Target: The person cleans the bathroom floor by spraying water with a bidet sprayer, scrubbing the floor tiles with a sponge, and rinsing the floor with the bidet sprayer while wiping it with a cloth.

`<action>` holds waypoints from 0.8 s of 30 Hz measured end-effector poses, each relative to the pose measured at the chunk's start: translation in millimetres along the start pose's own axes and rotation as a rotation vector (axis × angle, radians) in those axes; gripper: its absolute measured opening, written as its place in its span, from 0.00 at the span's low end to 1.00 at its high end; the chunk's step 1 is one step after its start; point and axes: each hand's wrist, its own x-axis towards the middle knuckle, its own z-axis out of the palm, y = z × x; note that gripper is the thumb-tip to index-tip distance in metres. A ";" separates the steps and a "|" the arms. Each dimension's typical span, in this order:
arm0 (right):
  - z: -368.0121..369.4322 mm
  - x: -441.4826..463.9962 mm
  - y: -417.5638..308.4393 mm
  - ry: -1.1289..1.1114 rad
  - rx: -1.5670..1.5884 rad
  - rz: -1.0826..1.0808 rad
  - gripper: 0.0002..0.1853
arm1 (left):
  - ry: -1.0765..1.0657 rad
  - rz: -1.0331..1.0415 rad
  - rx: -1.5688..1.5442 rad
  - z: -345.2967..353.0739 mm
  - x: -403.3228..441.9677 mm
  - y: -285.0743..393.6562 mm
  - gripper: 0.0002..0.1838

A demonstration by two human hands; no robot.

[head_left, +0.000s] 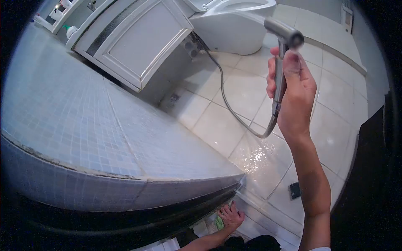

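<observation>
My right hand [296, 83] is wrapped round the handle of a metal hand-held bidet sprayer [284, 32], raised above the tiled floor. Its thumb rests high on the handle, near the nozzle. From the handle's lower end a flexible hose [222, 83] loops back toward the wall beside the toilet. Wet, shining water [258, 158] lies on the floor tiles below. My left hand [231, 216] is low by the end of the wall, fingers spread. Beside its palm shows a green piece [219, 223], perhaps a cloth; whether the hand grips it is hidden.
A white toilet [234, 31] stands at the back, next to a white cabinet [146, 39]. The blue tiled wall [96, 125] fills the left side. A dark square [295, 190] is on the floor near my right forearm. A raised sill [264, 215] crosses the front.
</observation>
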 end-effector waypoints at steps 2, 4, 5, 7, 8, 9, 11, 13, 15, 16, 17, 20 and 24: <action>-0.2 1.8 -4.8 -0.030 0.028 -0.050 0.22 | -0.003 -0.004 -0.014 2.0 -1.4 -0.8 0.33; -3.4 2.9 -8.3 -0.023 -0.008 -0.088 0.22 | -0.114 -0.016 -0.027 6.7 -5.4 -3.8 0.37; -7.3 3.6 -9.1 -0.021 -0.013 -0.089 0.22 | -0.116 -0.013 -0.031 7.6 -5.9 -3.9 0.37; -15.7 4.7 -12.8 0.090 -0.053 -0.126 0.22 | -0.143 -0.042 -0.030 7.4 -6.0 -2.7 0.37; -15.2 5.9 -14.6 0.179 -0.001 -0.137 0.20 | -0.145 -0.040 -0.032 7.1 -6.1 -2.6 0.37; -17.2 6.4 -14.9 0.180 -0.004 -0.138 0.20 | -0.147 -0.044 -0.045 6.6 -5.7 -3.1 0.37; -21.6 7.2 -14.8 0.192 -0.017 -0.143 0.19 | -0.148 -0.046 -0.061 6.2 -5.0 -2.6 0.37; -20.1 6.3 -14.6 0.192 -0.026 -0.136 0.19 | -0.064 -0.040 0.014 2.1 -1.8 0.5 0.34; -17.5 5.4 -14.8 0.193 -0.037 -0.129 0.20 | -0.031 -0.018 -0.016 2.3 -1.6 -0.7 0.34; -16.1 5.0 -14.6 0.176 -0.016 -0.129 0.20 | 0.003 0.000 -0.043 2.9 -1.7 -1.4 0.33; -15.2 4.6 -14.1 0.159 0.007 -0.128 0.20 | 0.004 0.001 -0.044 4.0 -2.5 -2.4 0.33; -15.5 3.0 -12.9 0.111 0.021 -0.076 0.19 | -0.075 -0.013 -0.085 6.3 -3.8 -3.8 0.35; -13.9 2.9 -14.1 0.086 0.027 -0.054 0.20 | -0.009 -0.002 -0.037 4.2 -2.3 -2.4 0.33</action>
